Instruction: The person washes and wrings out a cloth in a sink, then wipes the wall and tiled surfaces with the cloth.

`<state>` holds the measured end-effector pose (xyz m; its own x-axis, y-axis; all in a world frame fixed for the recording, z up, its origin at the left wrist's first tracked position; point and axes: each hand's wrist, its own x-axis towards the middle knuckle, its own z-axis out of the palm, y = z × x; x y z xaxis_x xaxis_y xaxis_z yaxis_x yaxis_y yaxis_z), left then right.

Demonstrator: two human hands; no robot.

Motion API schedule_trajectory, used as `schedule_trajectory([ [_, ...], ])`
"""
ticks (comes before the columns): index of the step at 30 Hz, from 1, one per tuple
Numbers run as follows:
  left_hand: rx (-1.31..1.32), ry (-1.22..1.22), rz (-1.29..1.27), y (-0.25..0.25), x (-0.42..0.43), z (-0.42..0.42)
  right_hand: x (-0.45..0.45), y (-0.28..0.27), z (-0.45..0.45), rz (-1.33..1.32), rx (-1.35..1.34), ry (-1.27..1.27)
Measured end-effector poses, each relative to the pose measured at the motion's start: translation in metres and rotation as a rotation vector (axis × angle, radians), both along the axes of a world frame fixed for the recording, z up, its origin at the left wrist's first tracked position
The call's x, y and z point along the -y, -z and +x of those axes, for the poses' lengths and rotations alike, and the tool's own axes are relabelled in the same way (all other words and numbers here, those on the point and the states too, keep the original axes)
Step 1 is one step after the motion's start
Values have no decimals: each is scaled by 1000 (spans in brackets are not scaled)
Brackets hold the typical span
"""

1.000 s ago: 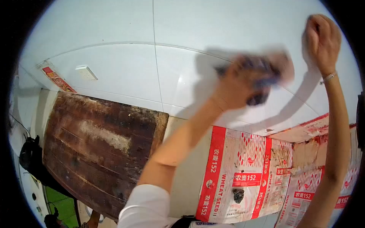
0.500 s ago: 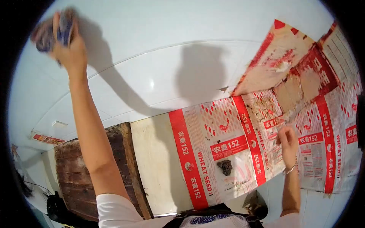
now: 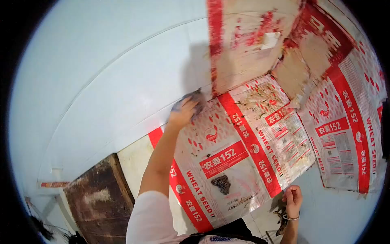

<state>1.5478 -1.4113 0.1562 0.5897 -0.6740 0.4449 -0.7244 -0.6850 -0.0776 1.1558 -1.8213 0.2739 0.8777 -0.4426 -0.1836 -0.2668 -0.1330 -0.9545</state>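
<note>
My left hand (image 3: 183, 114) is closed on a dark bluish-grey cloth (image 3: 197, 100), pressed to the white wall (image 3: 134, 89) just above the back edge of the covered surface. The cloth is blurred and partly hidden by my fingers. At the front right edge, my right hand (image 3: 293, 199) hangs with its fingers curled in, a bracelet on the wrist; I see nothing in it. Between my arms a red and white wheat seed sack (image 3: 223, 160) lies spread flat. On it rests a dark, coarse lump (image 3: 221, 184) that looks like a steel wool scourer.
Stained cardboard (image 3: 248, 49) stands against the wall at the back right. Another wheat seed sack (image 3: 337, 134) hangs at the right. At lower left is a worn dark wooden board (image 3: 97, 203). Brown debris (image 3: 264, 95) is scattered on the flat sack's back part.
My left hand has swept from high on the wall at far left, down and right to the sack's back edge, still holding the cloth. My right hand has dropped towards the front edge.
</note>
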Motion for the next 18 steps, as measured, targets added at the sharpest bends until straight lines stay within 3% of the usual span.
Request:
schedule_trajectory([
  [2, -143, -50, 204, -15, -14, -21, 19, 12, -7, 40, -12, 74],
  [5, -287, -211, 229, -80, -12, -48, 37, 16, -1, 113, -64, 67],
  [6, -562, -256, -240, -111, -13, -55, 40, 18, 4, 130, -47, 70],
  [8, -798, -295, -722, -139, -41, -55, 43, 17, 15, 183, -26, -6],
  [9, -656, -322, -426, -134, -77, -46, 43, 17, 21, 209, -13, -50],
  [11, -494, -361, -136, -179, -83, -58, 43, 14, 27, 257, 29, -83],
  [13, -811, -552, -361, -287, -32, -85, 33, 0, 32, 287, -4, -128],
  [14, -654, -367, -454, -296, -36, -85, 31, -1, 29, 277, 4, -143],
  [17, -625, -362, -967, -359, -5, -97, 29, 0, 11, 202, 13, -110],
  [18, -482, -240, -1073, -374, 3, -96, 30, -2, 3, 209, 38, -118],
])
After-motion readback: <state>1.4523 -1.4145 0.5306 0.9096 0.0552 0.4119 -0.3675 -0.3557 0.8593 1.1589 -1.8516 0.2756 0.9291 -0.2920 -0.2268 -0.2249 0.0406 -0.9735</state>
